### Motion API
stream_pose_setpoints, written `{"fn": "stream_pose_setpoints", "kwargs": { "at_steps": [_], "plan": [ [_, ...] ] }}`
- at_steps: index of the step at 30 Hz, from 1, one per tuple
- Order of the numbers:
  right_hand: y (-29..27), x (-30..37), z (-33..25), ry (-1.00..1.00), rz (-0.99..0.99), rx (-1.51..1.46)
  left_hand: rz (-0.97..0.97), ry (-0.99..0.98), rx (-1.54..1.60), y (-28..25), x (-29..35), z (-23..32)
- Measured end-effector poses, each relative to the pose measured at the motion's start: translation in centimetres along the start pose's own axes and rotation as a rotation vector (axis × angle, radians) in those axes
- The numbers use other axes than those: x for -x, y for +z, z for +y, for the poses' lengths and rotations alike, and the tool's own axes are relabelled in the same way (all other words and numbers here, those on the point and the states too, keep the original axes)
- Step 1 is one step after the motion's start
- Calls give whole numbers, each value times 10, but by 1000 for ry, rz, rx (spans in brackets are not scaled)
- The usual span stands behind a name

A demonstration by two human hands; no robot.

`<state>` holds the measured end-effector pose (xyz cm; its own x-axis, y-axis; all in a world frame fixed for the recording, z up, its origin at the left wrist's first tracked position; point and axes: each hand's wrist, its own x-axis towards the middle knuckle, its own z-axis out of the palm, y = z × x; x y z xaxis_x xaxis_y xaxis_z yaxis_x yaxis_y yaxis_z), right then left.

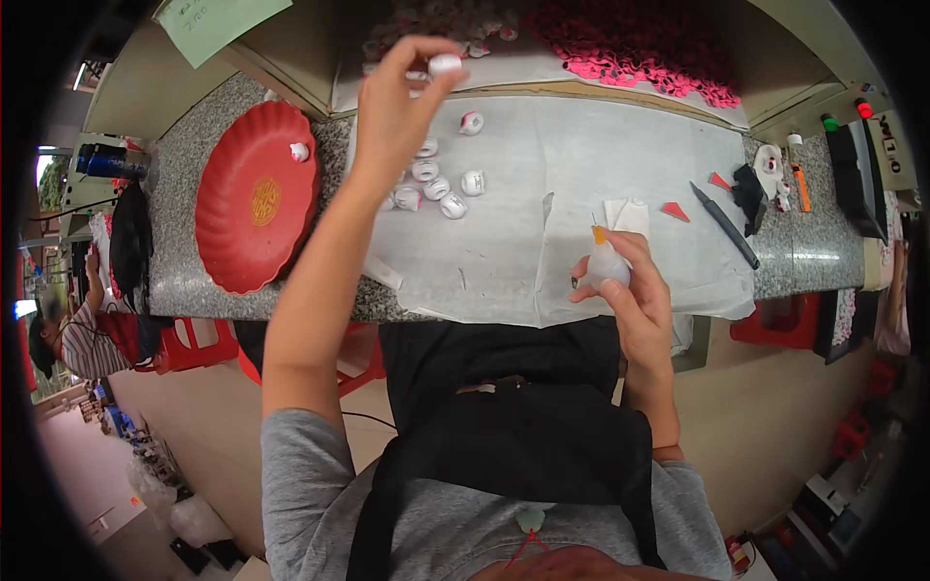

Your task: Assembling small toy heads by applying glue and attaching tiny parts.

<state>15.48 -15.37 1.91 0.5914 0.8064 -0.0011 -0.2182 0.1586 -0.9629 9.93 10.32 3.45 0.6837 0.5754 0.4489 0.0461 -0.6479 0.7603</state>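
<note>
My left hand is raised at the far side of the paper-covered table. Its fingers pinch a small white cylindrical piece. Below and beside that hand lies a loose group of similar white pieces, some with pink marks; one piece sits apart, farther off. Close to the near edge, my right hand is closed round a small translucent squeeze bottle. An orange tip with a thin needle points up and away from me. A folded white tissue is just beyond the bottle.
A red scalloped tray with one white piece stands at left. On the shelf behind lie many pink pieces and more white ones. A dark pen, red scraps and an orange tool are at right. Another person sits far left.
</note>
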Motion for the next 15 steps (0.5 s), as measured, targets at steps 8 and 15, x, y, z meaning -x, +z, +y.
{"fn": "stream_pose_setpoints", "kwargs": {
  "at_steps": [8, 15],
  "plan": [
    [20, -2, -8, -203, 184, -285, -3, -497, 978, 5, 128, 55],
    [35, 10, -8, -531, 110, 242, 69, -465, 1111, 13, 156, 53]
  ]
}}
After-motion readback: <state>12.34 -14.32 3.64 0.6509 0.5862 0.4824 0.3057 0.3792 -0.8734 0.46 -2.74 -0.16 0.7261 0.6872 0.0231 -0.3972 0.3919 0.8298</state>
